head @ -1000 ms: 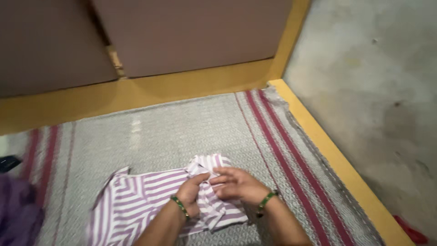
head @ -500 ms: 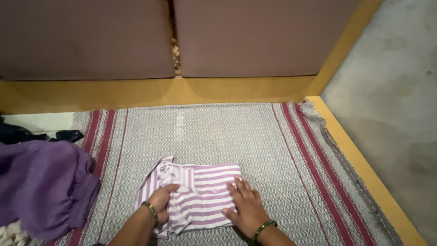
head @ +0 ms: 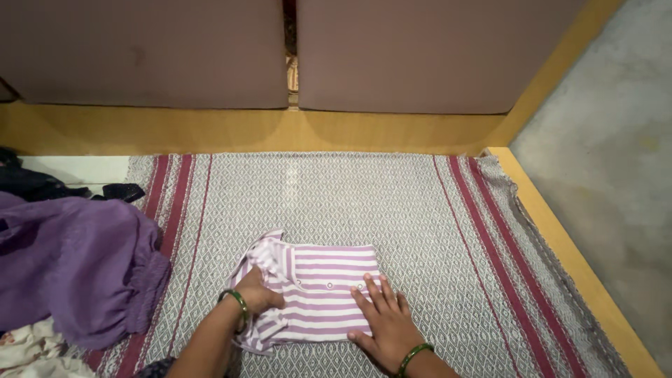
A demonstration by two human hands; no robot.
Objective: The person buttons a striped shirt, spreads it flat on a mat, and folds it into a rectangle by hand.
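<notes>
Seen from above: a grey diamond-patterned woven mat (head: 392,203) with dark red stripes near both side edges, spread over a yellow wooden platform (head: 210,133), backed by two brown cushions (head: 280,52) and bordered on the right by bare concrete floor (head: 616,161). Near the bottom centre of the mat, a purple-and-white striped shirt (head: 318,283), folded into a compact rectangle, collar end bunched toward the left, small buttons facing up. Laid flat on the mat, likely so the folds kept their shape under pressure. Left hand (head: 257,292), green bangle at the wrist, curled closed around the bunched fabric at the shirt's left edge, pinning it. Right hand (head: 386,327), also bangled, opened flat with fingers spread, palm down on the shirt's lower right corner, pressing it against the mat. At far left, a heap of purple cloth (head: 77,269), apart from the shirt, partly overlapping the mat's striped edge.
</notes>
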